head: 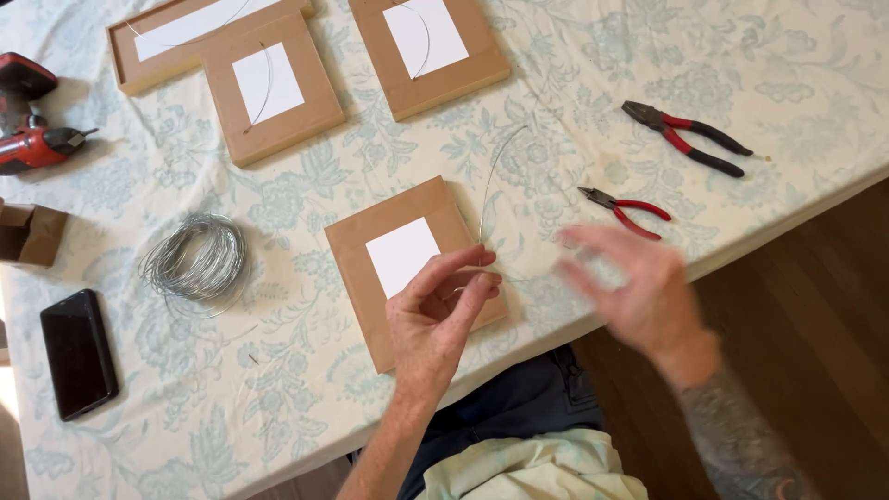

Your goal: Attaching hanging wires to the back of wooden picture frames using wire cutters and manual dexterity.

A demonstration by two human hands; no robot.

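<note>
A brown picture frame (370, 243) lies back-up on the tablecloth with a white panel in its middle. My left hand (435, 310) rests over the frame's right edge, thumb and forefinger pinched on a thin silver wire (491, 171) that curves up and away from the frame. My right hand (634, 287) is blurred, fingers spread, holding nothing, just past the frame's right side near the table edge. Small red-handled pliers (630, 209) lie just beyond it.
Larger red-and-black pliers (690, 137) lie further right. Three more brown frames (273, 88) (428, 51) (176, 37) sit at the back. A coil of silver wire (196, 257), a black phone (78, 352), a cardboard box (28, 233) and a red drill (32, 116) are on the left.
</note>
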